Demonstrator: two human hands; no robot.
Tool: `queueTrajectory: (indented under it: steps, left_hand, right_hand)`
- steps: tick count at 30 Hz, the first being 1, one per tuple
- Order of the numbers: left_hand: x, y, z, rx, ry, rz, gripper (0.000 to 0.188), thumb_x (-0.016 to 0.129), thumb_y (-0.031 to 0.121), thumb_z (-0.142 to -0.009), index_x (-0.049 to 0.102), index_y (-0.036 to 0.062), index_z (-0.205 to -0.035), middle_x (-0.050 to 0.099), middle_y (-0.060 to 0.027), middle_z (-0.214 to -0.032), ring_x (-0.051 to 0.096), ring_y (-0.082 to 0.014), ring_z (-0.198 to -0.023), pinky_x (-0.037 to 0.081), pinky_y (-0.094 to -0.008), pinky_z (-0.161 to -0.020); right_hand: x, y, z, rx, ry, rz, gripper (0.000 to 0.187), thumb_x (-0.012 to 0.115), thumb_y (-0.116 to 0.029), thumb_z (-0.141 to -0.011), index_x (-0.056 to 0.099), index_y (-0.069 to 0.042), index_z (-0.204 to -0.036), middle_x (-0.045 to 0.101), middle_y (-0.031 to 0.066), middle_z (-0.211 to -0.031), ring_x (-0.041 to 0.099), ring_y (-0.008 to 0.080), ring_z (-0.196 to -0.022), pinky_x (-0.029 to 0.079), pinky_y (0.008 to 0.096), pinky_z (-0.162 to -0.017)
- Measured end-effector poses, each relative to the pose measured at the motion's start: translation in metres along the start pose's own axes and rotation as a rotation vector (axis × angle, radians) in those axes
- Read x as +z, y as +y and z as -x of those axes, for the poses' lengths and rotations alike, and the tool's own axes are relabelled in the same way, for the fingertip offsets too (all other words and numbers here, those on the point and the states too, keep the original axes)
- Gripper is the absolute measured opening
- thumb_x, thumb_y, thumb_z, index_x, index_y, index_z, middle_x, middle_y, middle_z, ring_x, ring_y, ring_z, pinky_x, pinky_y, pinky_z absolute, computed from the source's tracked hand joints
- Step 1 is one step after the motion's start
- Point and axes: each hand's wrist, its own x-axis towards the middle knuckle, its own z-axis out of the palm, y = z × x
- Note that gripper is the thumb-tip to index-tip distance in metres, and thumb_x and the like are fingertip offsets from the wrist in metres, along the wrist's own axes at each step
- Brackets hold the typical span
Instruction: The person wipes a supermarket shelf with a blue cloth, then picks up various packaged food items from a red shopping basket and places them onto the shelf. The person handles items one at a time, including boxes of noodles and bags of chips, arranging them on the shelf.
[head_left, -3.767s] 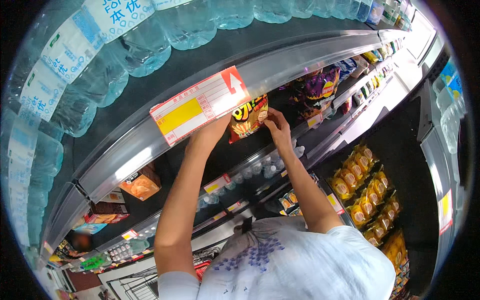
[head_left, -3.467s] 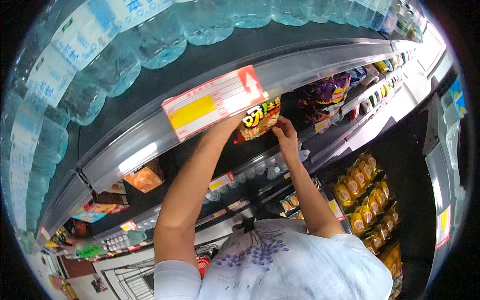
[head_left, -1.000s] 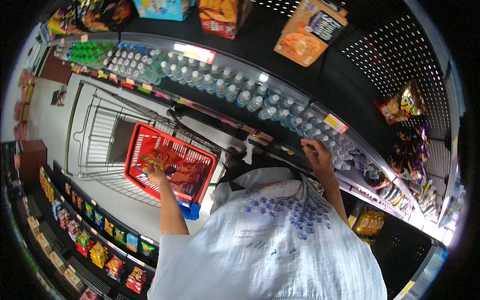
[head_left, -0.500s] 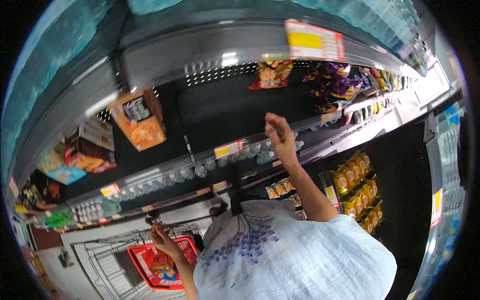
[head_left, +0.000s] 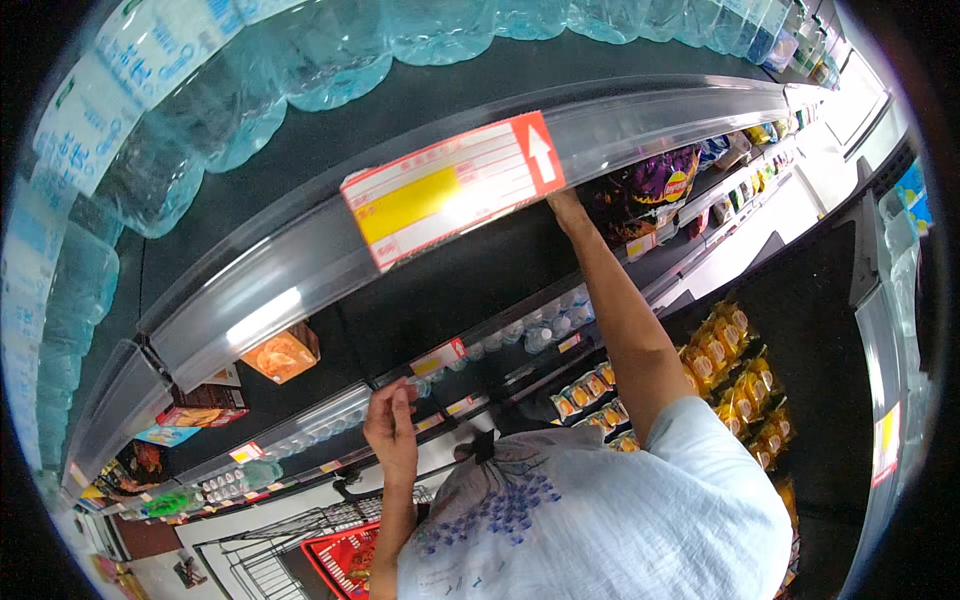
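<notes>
My right arm reaches deep into the dark shelf; the wrist and edge of my right hand (head_left: 566, 208) show just under the upper shelf's lip, and its fingers are hidden behind that lip and a large price label (head_left: 455, 190). Purple snack bags (head_left: 655, 185) are right beside that hand. My left hand (head_left: 392, 425) is raised by the front rail of the lower shelf, close to a small price label (head_left: 437, 357). Its fingers are loosely bent and apart, and nothing shows in them. An orange box (head_left: 283, 355) stands on the shelf to the left.
Large water bottles (head_left: 340, 60) line the upper shelf. Below, smaller bottles (head_left: 540, 332) stand in rows. Yellow snack packs (head_left: 720, 345) hang at the right. A shopping cart (head_left: 265, 560) with a red basket (head_left: 325, 550) is at the lower left.
My right hand has gone forward into the shelf, out of sight of its fingers. My left hand has risen from over the cart to the shelf rail. The upper shelf looks nearer.
</notes>
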Motion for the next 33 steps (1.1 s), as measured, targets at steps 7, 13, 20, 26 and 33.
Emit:
queueTrajectory:
  steps: [7, 13, 20, 26, 33]
  left_hand:
    - [0.016, 0.001, -0.018, 0.006, -0.055, -0.020, 0.017, 0.058, 0.013, -0.103, 0.066, 0.0019, -0.113, 0.069, -0.0059, -0.094, 0.064, -0.0104, -0.087, 0.050, -0.0239, -0.073]
    - [0.024, 0.012, -0.032, 0.017, -0.072, 0.000, 0.017, 0.058, 0.013, -0.103, 0.066, 0.0024, -0.114, 0.069, -0.0056, -0.093, 0.063, -0.0092, -0.085, 0.050, -0.0240, -0.074]
    - [0.025, 0.030, -0.039, 0.016, -0.058, 0.099, 0.018, 0.060, 0.014, -0.102, 0.065, 0.0030, -0.115, 0.070, -0.0067, -0.095, 0.063, -0.0090, -0.086, 0.050, -0.0242, -0.075]
    - [-0.012, 0.059, -0.034, 0.141, 0.070, 0.138, 0.038, 0.064, 0.020, -0.100, 0.055, 0.0031, -0.133, 0.068, -0.0101, -0.115, 0.066, -0.0135, -0.095, 0.052, -0.0263, -0.077]
    - [-0.076, 0.104, -0.011, 0.222, 0.215, -0.031, 0.047, 0.071, 0.010, -0.089, 0.058, 0.0004, -0.133, 0.064, -0.0132, -0.129, 0.062, -0.0204, -0.115, 0.050, -0.0336, -0.095]
  right_hand:
    - [-0.003, 0.018, 0.003, 0.227, -0.396, 0.214, 0.085, 0.086, -0.038, -0.077, 0.044, -0.002, -0.142, 0.062, 0.0132, -0.127, 0.059, 0.0224, -0.117, 0.047, 0.0325, -0.101]
    - [0.021, -0.031, 0.043, 0.238, -0.311, 0.118, 0.086, 0.091, -0.028, -0.072, 0.045, 0.000, -0.139, 0.061, 0.0109, -0.128, 0.059, 0.0209, -0.117, 0.046, 0.0331, -0.104]
    - [0.036, -0.023, 0.067, 0.220, -0.413, -0.141, 0.079, 0.087, -0.012, -0.076, 0.043, 0.000, -0.140, 0.061, 0.0084, -0.126, 0.059, 0.0175, -0.115, 0.048, 0.0332, -0.101]
    - [0.048, -0.053, 0.116, 0.228, -0.758, -0.260, 0.100, 0.087, -0.002, -0.071, 0.030, -0.003, -0.153, 0.054, 0.0069, -0.139, 0.051, 0.0158, -0.126, 0.042, 0.0352, -0.108]
    - [0.097, -0.081, 0.198, 0.478, -1.098, -0.246, 0.109, 0.094, -0.006, -0.065, 0.029, -0.005, -0.152, 0.052, 0.0057, -0.142, 0.052, 0.0148, -0.126, 0.047, 0.0344, -0.105]
